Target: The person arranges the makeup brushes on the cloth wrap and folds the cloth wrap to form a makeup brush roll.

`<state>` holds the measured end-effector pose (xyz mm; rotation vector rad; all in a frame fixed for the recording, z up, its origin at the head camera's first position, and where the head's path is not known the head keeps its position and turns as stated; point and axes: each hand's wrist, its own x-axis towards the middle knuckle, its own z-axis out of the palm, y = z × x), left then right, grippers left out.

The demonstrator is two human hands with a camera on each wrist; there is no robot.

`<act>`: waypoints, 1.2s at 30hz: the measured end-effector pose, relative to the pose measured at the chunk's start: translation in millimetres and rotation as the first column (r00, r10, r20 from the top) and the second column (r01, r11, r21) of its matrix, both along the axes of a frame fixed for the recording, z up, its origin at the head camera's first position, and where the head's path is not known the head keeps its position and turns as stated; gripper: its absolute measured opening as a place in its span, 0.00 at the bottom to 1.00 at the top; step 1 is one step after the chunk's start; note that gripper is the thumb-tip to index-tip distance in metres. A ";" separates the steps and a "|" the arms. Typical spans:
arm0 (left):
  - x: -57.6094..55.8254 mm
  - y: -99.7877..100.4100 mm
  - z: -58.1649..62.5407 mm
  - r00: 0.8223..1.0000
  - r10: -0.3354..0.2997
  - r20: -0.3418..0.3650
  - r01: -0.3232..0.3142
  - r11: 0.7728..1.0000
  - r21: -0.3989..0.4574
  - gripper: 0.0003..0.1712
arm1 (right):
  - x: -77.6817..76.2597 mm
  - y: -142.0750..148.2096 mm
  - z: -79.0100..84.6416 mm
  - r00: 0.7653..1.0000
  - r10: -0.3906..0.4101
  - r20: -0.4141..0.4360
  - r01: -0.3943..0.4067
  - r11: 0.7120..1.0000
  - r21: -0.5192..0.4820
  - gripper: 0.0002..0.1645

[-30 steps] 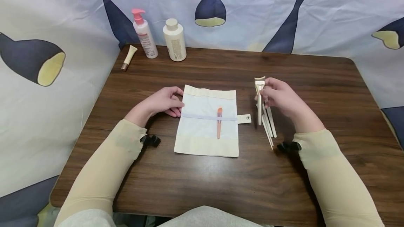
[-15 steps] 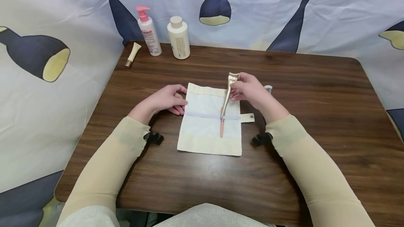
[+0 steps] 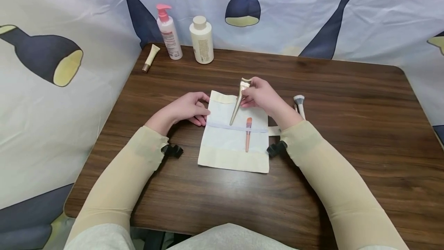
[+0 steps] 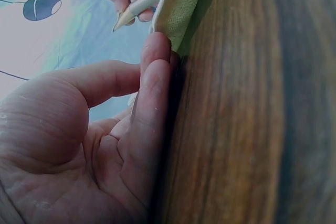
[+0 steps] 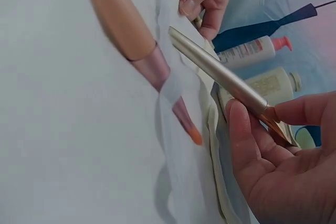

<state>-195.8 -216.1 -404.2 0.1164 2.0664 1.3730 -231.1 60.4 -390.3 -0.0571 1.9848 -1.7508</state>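
Pinches the gold brush (image 3: 235, 108) in the right hand (image 3: 259, 95), now shifted past the orange brush (image 3: 248, 138), nearer the left hand (image 3: 189, 107). Seems lined up with the elastic band (image 3: 223, 126) of the cloth wrap (image 3: 222, 157), not yet under. Touches the edge left-handed; cannot tell whether gripping.

Both arms, sleeved to the wrist, reach forward and converge in front of the torso. The left arm (image 3: 114, 178) ends in a bare left hand (image 3: 187, 107), its thumb and forefinger directed inward, the other fingers bent below; the left wrist view shows its palm. The right arm (image 3: 341, 180) slants in from the opposite side, the right hand (image 3: 261, 95) pinching with thumb and fingers.
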 end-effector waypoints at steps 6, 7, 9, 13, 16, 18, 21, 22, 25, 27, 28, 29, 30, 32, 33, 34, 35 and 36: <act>-1.4 1.1 -1.2 1.000 0.000 -0.002 0.000 1.000 0.000 0.26 | 1.4 -7.5 -4.1 0.999 0.045 -0.001 -0.045 0.998 0.039 0.12; -1.4 0.9 -1.3 1.000 0.000 -0.003 0.000 1.000 0.002 0.26 | 2.0 -8.8 -4.4 0.998 0.055 0.000 -0.055 0.997 0.046 0.12; -1.5 0.8 -1.4 1.000 -0.001 -0.004 0.001 1.000 0.007 0.26 | 3.0 -10.7 -5.5 0.998 0.069 0.005 -0.070 0.996 0.057 0.12; -1.7 1.3 -1.5 1.000 0.002 -0.002 -0.002 1.000 0.008 0.26 | 4.3 -11.6 -7.1 0.996 0.087 0.024 -0.089 0.993 0.083 0.08; -2.1 1.4 -1.3 1.000 0.004 -0.001 -0.004 1.000 0.007 0.26 | 4.3 -11.0 -7.8 0.995 0.093 0.026 -0.095 0.989 0.113 0.10; -2.1 1.2 -1.0 1.000 0.003 -0.002 -0.003 1.000 0.006 0.26 | 4.2 -10.6 -8.2 0.995 0.101 0.018 -0.102 0.985 0.140 0.10; -1.5 0.9 -0.2 1.000 -0.001 -0.003 0.001 1.000 0.005 0.26 | 4.5 -10.0 -8.6 0.991 0.131 -0.003 -0.128 0.972 0.196 0.10; -1.4 1.0 0.0 1.000 -0.001 -0.004 0.001 1.000 0.004 0.26 | 4.4 -9.8 -8.7 0.989 0.149 -0.011 -0.143 0.965 0.218 0.11; -0.8 1.3 0.8 1.000 0.000 -0.006 0.000 1.000 0.004 0.26 | 4.5 -9.7 -8.2 0.977 0.208 -0.039 -0.189 0.942 0.278 0.11; -0.9 1.3 0.4 1.000 0.001 -0.006 -0.001 1.000 0.006 0.26 | 4.6 -10.2 -7.8 0.968 0.244 -0.058 -0.214 0.924 0.316 0.11; -0.8 1.3 0.1 1.000 0.003 -0.005 -0.003 1.000 0.007 0.25 | 4.8 -10.8 -7.4 0.963 0.259 -0.067 -0.224 0.916 0.332 0.11; -0.9 1.2 -0.1 1.000 0.004 -0.004 -0.004 1.000 0.007 0.25 | 5.1 -11.4 -7.1 0.959 0.273 -0.079 -0.230 0.909 0.347 0.10; -1.0 1.2 -0.4 1.000 0.006 -0.002 -0.006 1.000 0.008 0.25 | 5.4 -12.3 -6.9 0.954 0.286 -0.087 -0.237 0.901 0.363 0.10; -1.2 1.1 -0.8 1.000 0.006 -0.001 -0.006 1.000 0.008 0.25 | 6.2 -14.0 -6.5 0.945 0.310 -0.101 -0.248 0.884 0.396 0.10; -1.3 1.1 -1.0 1.000 0.008 0.000 -0.008 1.000 0.007 0.25 | 6.7 -14.8 -6.3 0.942 0.318 -0.104 -0.251 0.876 0.411 0.09; -1.6 1.1 -1.1 1.000 0.009 0.000 -0.009 1.000 0.008 0.25 | 7.2 -15.8 -6.1 0.939 0.327 -0.106 -0.254 0.867 0.429 0.09; -1.9 1.1 -1.4 1.000 0.008 -0.001 -0.008 1.000 0.007 0.25 | 7.7 -16.7 -5.7 0.936 0.335 -0.106 -0.257 0.858 0.445 0.08; -2.3 1.1 -1.6 1.000 0.008 -0.001 -0.008 1.000 0.007 0.25 | 8.2 -17.6 -5.5 0.934 0.342 -0.102 -0.260 0.848 0.461 0.08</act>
